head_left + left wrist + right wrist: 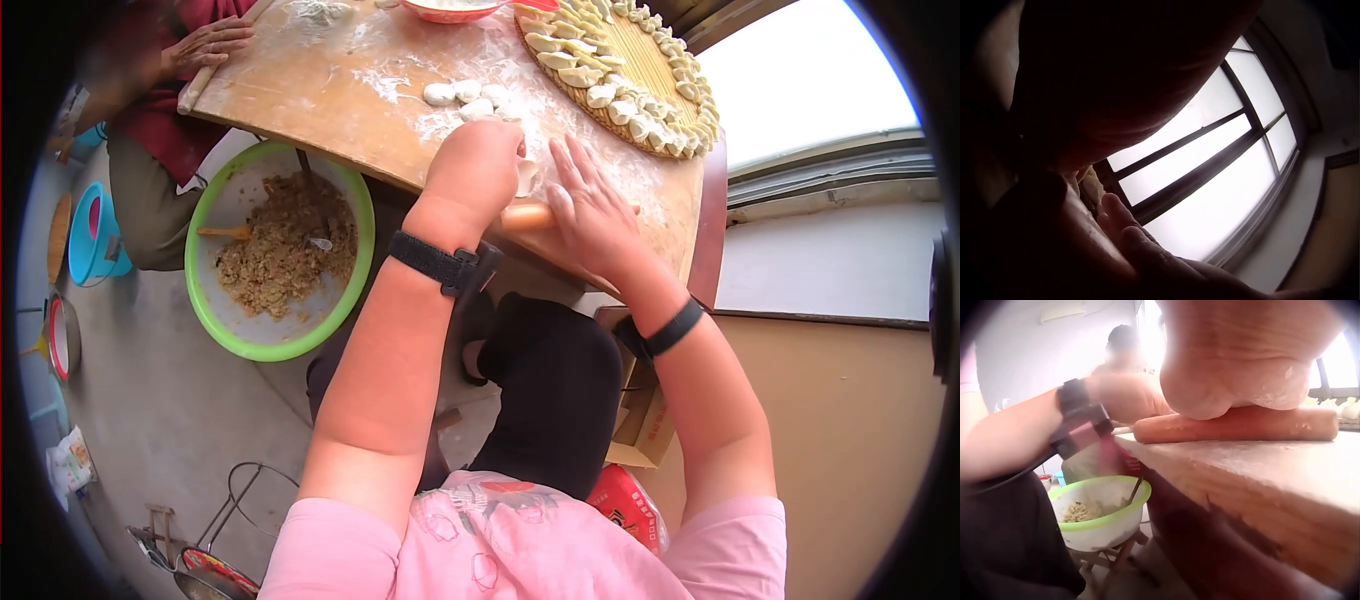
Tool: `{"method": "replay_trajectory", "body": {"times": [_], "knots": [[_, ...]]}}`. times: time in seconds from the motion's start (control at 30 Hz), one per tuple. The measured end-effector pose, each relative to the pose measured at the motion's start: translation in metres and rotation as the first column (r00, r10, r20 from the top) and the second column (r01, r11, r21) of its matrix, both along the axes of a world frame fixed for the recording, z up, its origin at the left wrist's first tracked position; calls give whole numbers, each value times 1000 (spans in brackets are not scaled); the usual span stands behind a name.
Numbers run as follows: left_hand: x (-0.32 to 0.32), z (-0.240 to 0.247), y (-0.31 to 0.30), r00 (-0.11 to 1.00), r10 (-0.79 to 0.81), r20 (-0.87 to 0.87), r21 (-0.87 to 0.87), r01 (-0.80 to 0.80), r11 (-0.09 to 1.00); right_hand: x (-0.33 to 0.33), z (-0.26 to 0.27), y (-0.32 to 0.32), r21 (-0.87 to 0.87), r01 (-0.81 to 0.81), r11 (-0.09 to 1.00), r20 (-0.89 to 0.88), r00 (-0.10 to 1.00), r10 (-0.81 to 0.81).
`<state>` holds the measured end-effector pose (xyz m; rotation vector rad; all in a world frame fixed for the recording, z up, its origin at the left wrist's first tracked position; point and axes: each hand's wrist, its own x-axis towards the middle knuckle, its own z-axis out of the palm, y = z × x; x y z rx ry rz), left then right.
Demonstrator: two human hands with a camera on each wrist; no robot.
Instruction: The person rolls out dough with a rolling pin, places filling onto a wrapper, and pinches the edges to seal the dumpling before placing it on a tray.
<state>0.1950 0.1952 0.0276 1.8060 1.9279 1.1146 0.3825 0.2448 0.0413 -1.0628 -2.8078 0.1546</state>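
My right hand (592, 215) lies with its fingers extended over a short wooden rolling pin (527, 217), pressing it near the front edge of the floured board (330, 95). In the right wrist view, the palm's heel rests on top of the pin (1319, 427). Just left of it, my left hand (473, 165) is curled and pinches a pale dough wrapper (527, 176) at the pin's far side. Its fingertips are mostly hidden. Several floured dough pieces (468, 92) lie just beyond the left hand. The left wrist view is mostly dark.
A round woven tray (640, 45) of dumplings stands at the far right, beside the window. Below the board's left edge, a green-rimmed bowl (365, 230) holds filling and utensils. Another person's hand (212, 42) rests at the board's left end. A red-rimmed bowl (450, 12) sits at the back.
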Motion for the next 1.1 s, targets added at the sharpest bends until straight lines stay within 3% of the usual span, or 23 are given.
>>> {"method": "replay_trajectory", "body": {"times": [0.07, 0.23, 0.3, 0.4, 0.43, 0.53, 0.6, 0.63, 0.67, 0.77, 0.87, 0.93, 1.0, 1.1], "knots": [[2, -1, -1, 1000, -7, -6, -45, 7, 999, 7, -1, -5, -13, 53, 999, 16, 998, -53], [4, 3, -4, 991, 0, -133, -87, -12, 996, -37, -20, 59, 193, 48, 980, -4, 999, -48], [1, 2, -4, 995, -14, -96, -88, 6, 996, -46, -30, 78, 312, -2, 950, 38, 999, -11], [6, -1, -3, 994, -32, -103, -47, 27, 999, -24, -42, 66, 260, -99, 960, 7, 995, 101], [8, -2, -2, 992, -31, -118, -22, 28, 999, -15, -16, 34, 180, -169, 969, -99, 977, 189], [9, -6, 1, 999, 2, -55, 32, 0, 999, 6, 10, -13, 70, -103, 992, -49, 993, 107], [-8, -3, 2, 990, 139, -20, 78, -137, 988, 12, 20, -22, 69, -78, 995, 35, 997, 76], [-21, 1, -1, 975, 222, 0, 102, -221, 970, 12, 12, -19, -18, 48, 999, -28, 998, -49], [-33, 3, -5, 953, 301, 26, 122, -302, 946, 13, 10, -18, -20, 47, 999, -30, 998, -48], [-60, -5, -9, 860, 491, -138, 50, -489, 871, 14, 11, -16, -14, 35, 999, -22, 999, -36], [-39, -4, -6, 891, 411, -191, 21, -415, 909, 17, 8, -10, 3, 27, 1000, -3, 1000, -27], [-12, 0, -4, 959, 230, -168, -26, -237, 971, 17, 8, -7, -11, 61, 998, 10, 998, -61], [12, 6, -4, 989, 28, -144, -111, -44, 993, 13, 1, 6, 92, 29, 995, 31, 999, -32], [21, 8, -5, 988, -43, -146, -129, 24, 991, -4, -16, 40, 167, 15, 986, 0, 1000, -16]]}}
